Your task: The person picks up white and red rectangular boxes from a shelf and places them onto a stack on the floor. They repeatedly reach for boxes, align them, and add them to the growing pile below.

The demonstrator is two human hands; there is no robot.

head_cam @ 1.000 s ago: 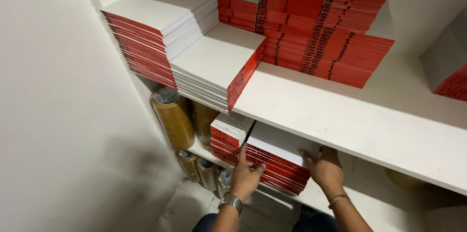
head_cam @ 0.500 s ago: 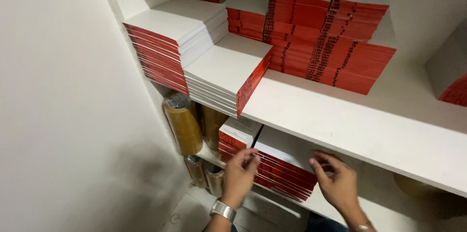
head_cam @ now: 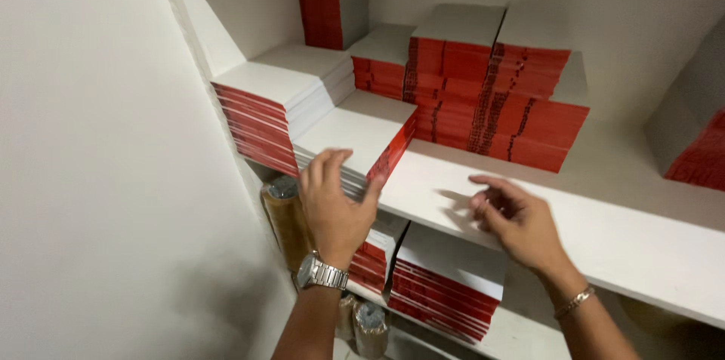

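Books with red spines sit in a low stack [head_cam: 355, 141] at the front edge of the upper shelf [head_cam: 604, 232], its left corner jutting a little past the lip. The left hand [head_cam: 336, 205], a metal watch [head_cam: 321, 273] on its wrist, is raised against that stack's front edge, fingers spread and open, touching or nearly touching the pages; I cannot tell whether it grips anything. The right hand [head_cam: 517, 220], with a thin bracelet [head_cam: 575, 301], hovers open over the bare shelf just beside the stack, holding nothing. To my eye the risk is plain: the stack overhangs, so a one-sided pull by the left hand could fan the top copies apart or tip them off the edge onto the tape rolls below. The taller stack [head_cam: 283, 107] touching it on the left also leans out toward the wall gap and might slide if jostled. Counting what shows: on the upper shelf, about seven stacks, namely the low one, the tall left one, a small one at the back [head_cam: 332, 7], three pushed together in the middle [head_cam: 491, 88], and one cut off at the right [head_cam: 695, 133]. Two stacks lie on the lower shelf [head_cam: 442, 284]. I make out three brown tape rolls [head_cam: 285, 216], one by the wall and two lower down.
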